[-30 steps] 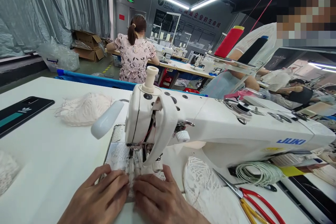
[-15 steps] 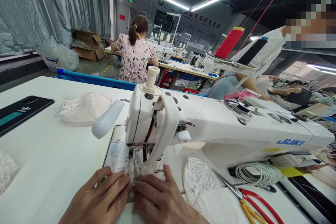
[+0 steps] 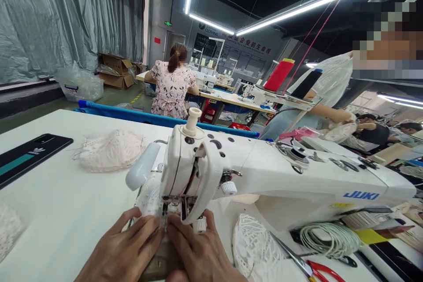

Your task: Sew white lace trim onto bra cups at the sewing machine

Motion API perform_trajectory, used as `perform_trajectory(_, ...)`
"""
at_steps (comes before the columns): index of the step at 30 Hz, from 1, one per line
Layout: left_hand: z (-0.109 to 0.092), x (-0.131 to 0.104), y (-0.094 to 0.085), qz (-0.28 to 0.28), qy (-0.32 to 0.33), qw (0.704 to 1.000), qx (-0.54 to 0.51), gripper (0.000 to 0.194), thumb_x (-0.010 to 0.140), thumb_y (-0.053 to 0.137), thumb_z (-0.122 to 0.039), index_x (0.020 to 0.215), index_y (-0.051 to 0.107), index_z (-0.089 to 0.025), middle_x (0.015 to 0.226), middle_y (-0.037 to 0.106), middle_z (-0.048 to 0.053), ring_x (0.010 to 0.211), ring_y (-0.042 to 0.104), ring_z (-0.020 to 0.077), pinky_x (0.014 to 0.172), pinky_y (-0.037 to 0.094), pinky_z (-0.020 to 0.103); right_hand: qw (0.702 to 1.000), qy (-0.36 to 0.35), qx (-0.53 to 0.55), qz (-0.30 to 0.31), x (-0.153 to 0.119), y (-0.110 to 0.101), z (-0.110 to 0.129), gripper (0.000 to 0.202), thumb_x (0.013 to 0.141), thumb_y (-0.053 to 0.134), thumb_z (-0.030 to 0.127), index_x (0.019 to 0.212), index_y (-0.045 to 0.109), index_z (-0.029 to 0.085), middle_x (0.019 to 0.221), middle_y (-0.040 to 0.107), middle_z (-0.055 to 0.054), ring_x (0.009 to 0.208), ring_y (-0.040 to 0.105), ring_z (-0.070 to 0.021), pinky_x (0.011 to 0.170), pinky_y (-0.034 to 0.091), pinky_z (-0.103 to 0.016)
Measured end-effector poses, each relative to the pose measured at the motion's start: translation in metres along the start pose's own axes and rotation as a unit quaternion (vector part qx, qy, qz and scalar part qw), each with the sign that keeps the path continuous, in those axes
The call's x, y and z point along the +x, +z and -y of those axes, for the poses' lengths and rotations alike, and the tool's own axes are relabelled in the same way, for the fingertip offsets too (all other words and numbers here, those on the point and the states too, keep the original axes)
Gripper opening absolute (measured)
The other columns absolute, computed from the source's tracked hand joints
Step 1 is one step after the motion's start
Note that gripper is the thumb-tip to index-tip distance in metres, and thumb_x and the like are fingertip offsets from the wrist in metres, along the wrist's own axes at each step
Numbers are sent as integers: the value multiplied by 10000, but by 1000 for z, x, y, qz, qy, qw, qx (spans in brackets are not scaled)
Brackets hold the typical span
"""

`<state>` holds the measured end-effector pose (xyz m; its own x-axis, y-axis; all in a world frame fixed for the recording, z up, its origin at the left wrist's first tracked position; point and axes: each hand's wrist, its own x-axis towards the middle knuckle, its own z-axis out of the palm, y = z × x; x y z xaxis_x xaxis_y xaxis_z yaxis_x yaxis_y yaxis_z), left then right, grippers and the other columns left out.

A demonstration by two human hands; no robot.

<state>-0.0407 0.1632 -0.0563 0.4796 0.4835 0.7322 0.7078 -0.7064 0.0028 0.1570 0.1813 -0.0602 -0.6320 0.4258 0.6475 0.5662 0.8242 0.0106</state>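
White lace fabric lies under the presser foot of a white sewing machine, spreading out to the left of the needle area. My left hand has its bent fingers pressed together on the lace just in front of the foot. Close beside it, my right hand grips the lace at the right of the foot, its fingertips partly behind the machine's white guard. Both sets of fingertips nearly meet, and the lace beneath them is mostly hidden.
Right of my hands lie a lace piece and red-handled scissors, near coiled pale cord. On the left are a lace pile and a phone. A person sits ahead; another stands at right.
The lace has moved away from me under the foot, and more shows beyond it at the left. My fingertips are closer to the foot. The camera view has tilted up slightly.
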Motion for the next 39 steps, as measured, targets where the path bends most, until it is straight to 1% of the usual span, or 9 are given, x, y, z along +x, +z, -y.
perform_trajectory(4,12,-7,11,13,15,1000,-2,324,986,326,-218,1039,642,-170,978,663,58,901,597,132,1027,271,355,998,-6,-51,34,4,-2,-6,733,881,306,718,1234,520,112,1074,684,-135,932,604,-257,956,307,-454)
perform_trajectory(8,17,-14,16,29,15,999,0,294,966,363,-206,1088,628,-170,979,648,52,922,587,139,1078,226,365,998,-22,-65,6,10,-9,-7,686,903,296,691,1202,548,128,1135,666,-121,995,582,-249,971,280,-421)
perform_trajectory(13,15,-17,13,31,42,998,43,331,965,325,-170,1084,634,-160,976,660,60,913,575,166,1077,229,385,997,-22,-17,-72,9,-6,0,645,1002,107,532,986,634,160,951,713,-68,776,598,-190,919,272,-396)
perform_trajectory(17,7,-13,6,17,24,998,60,383,988,290,-162,975,670,-198,929,694,41,944,569,161,1029,273,346,996,-17,2,-92,8,-6,5,550,1047,155,347,858,632,151,807,703,-38,632,559,-139,846,299,-362)
perform_trajectory(22,4,-10,4,11,18,998,66,424,991,269,-144,920,683,-201,894,707,46,915,573,140,1014,273,321,997,-17,-8,-77,5,-5,4,657,1017,85,482,869,632,149,797,688,-52,602,549,-142,848,313,-398)
perform_trajectory(27,9,-19,8,61,11,996,67,347,940,319,-135,1063,639,-188,1026,678,59,1025,559,171,1075,226,375,995,-11,-7,-102,6,-3,2,679,1000,78,528,953,639,147,860,714,-62,648,581,-160,873,303,-402)
perform_trajectory(29,11,-22,10,87,7,993,77,314,924,362,-158,1105,617,-189,1089,665,66,1088,547,185,1102,190,402,994,-9,-21,-105,6,-2,1,639,997,132,545,991,635,149,886,720,-72,689,598,-182,888,300,-412)
perform_trajectory(32,17,-22,13,73,7,992,99,244,936,416,-192,1077,615,-187,1076,672,62,1099,556,179,1129,135,413,995,-2,-44,-90,7,-1,0,577,968,248,591,1046,619,156,900,715,-84,714,605,-205,899,306,-431)
perform_trajectory(39,30,2,15,62,13,996,56,266,858,419,-9,925,606,-187,993,649,26,950,596,146,1113,209,402,994,23,-18,-102,9,-3,-2,493,965,332,560,1101,591,163,824,704,-50,689,602,-195,934,264,-419)
